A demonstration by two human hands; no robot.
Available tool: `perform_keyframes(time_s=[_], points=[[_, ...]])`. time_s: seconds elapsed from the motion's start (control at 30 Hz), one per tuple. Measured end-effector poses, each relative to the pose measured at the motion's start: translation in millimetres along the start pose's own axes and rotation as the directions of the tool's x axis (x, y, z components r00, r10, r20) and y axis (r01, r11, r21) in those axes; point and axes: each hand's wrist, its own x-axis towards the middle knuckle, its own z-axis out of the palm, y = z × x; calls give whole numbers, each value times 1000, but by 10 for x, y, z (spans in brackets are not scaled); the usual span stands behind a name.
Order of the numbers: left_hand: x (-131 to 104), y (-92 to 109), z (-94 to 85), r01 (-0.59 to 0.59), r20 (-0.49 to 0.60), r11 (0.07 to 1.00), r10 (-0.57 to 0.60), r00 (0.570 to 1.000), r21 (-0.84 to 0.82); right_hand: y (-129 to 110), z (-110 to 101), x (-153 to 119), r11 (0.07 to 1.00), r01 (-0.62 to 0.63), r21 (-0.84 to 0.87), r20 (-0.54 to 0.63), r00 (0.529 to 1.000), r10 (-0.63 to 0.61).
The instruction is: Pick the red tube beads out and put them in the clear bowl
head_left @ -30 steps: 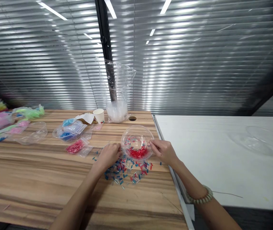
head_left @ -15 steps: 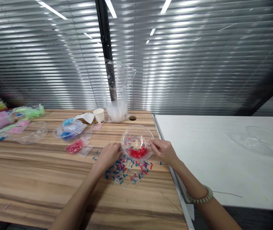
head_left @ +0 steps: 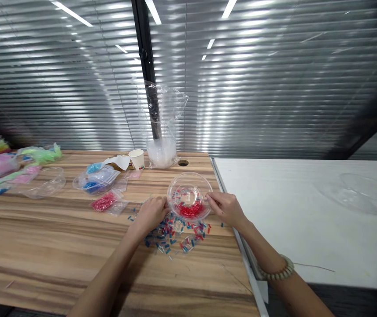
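Observation:
A clear plastic bowl (head_left: 190, 178) is tilted toward me, with red tube beads (head_left: 191, 210) gathered at its near side. My right hand (head_left: 227, 208) pinches the bowl's right rim between thumb and fingers. At the left rim, my left hand (head_left: 153, 212) is closed, its fingertips against the bowl's edge and partly hidden from me. Loose blue, red and clear tube beads (head_left: 167, 240) lie scattered on the wooden table just in front of the bowl and beneath my left hand.
Left of my hands lie a bag of red beads (head_left: 104, 201), a clear bowl with blue bead bags (head_left: 96, 181) and another clear bowl (head_left: 47, 185). Behind stand a paper cup (head_left: 137, 159) and bagged bowls (head_left: 162, 152). A white table (head_left: 290, 229) adjoins on the right.

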Motion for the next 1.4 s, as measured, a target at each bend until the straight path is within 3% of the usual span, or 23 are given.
perform_keyframes(time_s=[1.4], points=[[18, -39, 25, 0, -1, 999, 0, 1000, -37, 22, 18, -15, 1000, -4, 24, -24, 1000, 5]])
